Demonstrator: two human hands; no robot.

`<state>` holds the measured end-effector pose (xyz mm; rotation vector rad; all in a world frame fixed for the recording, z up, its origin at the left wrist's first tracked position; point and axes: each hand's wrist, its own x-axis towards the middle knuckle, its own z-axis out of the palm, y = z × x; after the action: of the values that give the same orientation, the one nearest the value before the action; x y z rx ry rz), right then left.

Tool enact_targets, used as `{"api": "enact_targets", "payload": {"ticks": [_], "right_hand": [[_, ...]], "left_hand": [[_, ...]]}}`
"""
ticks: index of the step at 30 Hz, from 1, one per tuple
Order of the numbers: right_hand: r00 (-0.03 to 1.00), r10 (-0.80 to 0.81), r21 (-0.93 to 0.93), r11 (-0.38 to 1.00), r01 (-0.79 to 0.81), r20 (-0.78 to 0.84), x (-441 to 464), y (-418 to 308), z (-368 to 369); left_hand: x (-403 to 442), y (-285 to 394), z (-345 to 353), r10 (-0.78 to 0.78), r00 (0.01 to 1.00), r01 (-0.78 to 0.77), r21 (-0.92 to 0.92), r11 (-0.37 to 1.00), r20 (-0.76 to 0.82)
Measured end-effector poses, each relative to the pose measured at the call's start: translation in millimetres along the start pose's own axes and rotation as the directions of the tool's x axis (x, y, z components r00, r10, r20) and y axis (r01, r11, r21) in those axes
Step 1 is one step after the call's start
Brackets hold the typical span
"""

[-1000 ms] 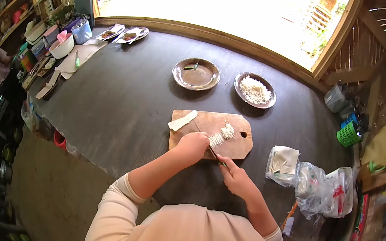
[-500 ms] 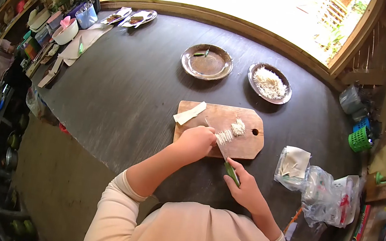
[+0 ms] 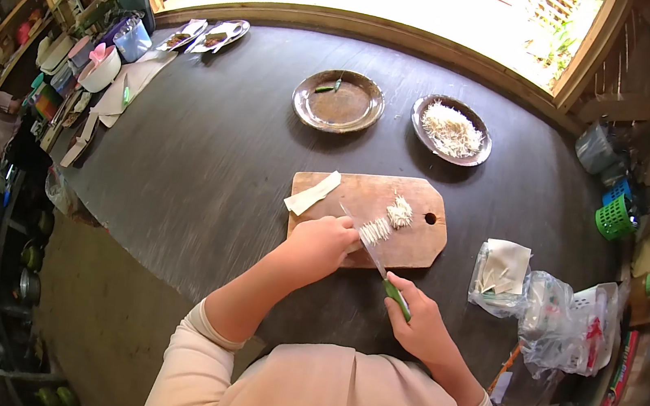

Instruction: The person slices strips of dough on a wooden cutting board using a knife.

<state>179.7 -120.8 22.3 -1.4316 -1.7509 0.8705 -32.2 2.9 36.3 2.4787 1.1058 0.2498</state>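
Note:
A wooden cutting board (image 3: 411,250) lies on the dark table in front of me. My right hand (image 3: 420,324) is closed round the green handle of a kitchen knife (image 3: 397,299), its blade slanting across the board beside my left fingertips. My left hand (image 3: 319,245) rests on the board with curled fingers, pressing down a pale food piece mostly hidden under them. Thin pale slices (image 3: 375,230) lie just right of the blade. Beyond them is a small heap of pale shreds (image 3: 399,211). Flat pale pieces (image 3: 312,193) lie at the board's far left corner.
Behind the board stand a brown plate (image 3: 336,121) with green chillies and a bowl (image 3: 472,158) of pale shreds. Plastic-wrapped items (image 3: 563,325) sit at the right, near a green basket (image 3: 615,218). Two dishes (image 3: 219,37) and tubs (image 3: 101,68) are at the far left.
The view has shifted slightly. Both hands stay at the board, and the knife blade shows a little more clearly beside the left fingers.

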Motion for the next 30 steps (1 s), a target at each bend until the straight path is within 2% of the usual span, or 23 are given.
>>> {"api": "enact_targets", "payload": {"ticks": [2, 6, 8, 10, 12, 18, 21, 23, 26, 28, 30], "right_hand": [[0.998, 0.052, 0.060, 0.997, -0.054, 0.031, 0.2, -1.1, 0.5], [0.990, 0.122, 0.076, 0.989, -0.127, 0.066, 3.8, 0.3, -4.0], [0.993, 0.116, 0.085, 0.990, -0.113, -0.025, 5.4, 8.5, -3.1], [0.994, 0.093, 0.068, 0.994, -0.090, -0.048, 8.0, 12.8, -6.6], [0.981, 0.167, 0.067, 0.985, -0.161, -0.094, 9.1, 14.5, -10.6], [0.973, 0.232, 0.123, 0.966, -0.229, -0.014, 9.5, 9.0, -18.9], [0.973, 0.231, 0.112, 0.967, -0.229, -0.006, 11.5, 12.3, -20.5], [0.969, 0.246, 0.112, 0.964, -0.242, -0.028, 11.6, 13.6, -21.5], [0.960, 0.280, 0.171, 0.945, -0.279, 0.018, 7.3, 10.0, -24.7], [0.895, 0.391, 0.273, 0.855, -0.440, 0.216, 6.4, 0.2, -28.3], [0.912, 0.336, 0.284, 0.874, -0.395, 0.234, 6.2, 1.3, -25.2]], "left_hand": [[-1.7, 0.8, -3.8, -0.041, 0.998, 0.039, 0.044, 0.998, 0.053], [-1.0, -1.9, 1.1, -0.026, 0.998, 0.024, 0.035, 0.999, 0.056], [-1.3, -4.2, 4.5, -0.001, 1.000, 0.001, -0.004, 1.000, 0.026], [-1.5, -2.1, 6.0, -0.008, 1.000, 0.008, 0.004, 1.000, 0.027], [-1.2, 1.3, 6.4, -0.010, 0.999, 0.010, 0.017, 1.000, 0.031], [4.7, 9.1, 14.2, -0.048, 0.999, 0.048, 0.004, 0.999, -0.022], [5.2, 5.9, 15.6, -0.019, 0.998, 0.015, -0.075, 0.997, -0.055], [6.3, 3.5, 15.0, 0.004, 1.000, -0.006, -0.131, 0.991, -0.014], [4.1, 4.5, 12.3, -0.001, 0.999, -0.004, -0.155, 0.988, -0.035], [6.4, -2.9, 18.3, 0.005, 0.999, -0.010, -0.163, 0.987, -0.034], [8.7, -8.5, 19.9, 0.012, 0.999, -0.018, -0.166, 0.986, -0.035]]}}
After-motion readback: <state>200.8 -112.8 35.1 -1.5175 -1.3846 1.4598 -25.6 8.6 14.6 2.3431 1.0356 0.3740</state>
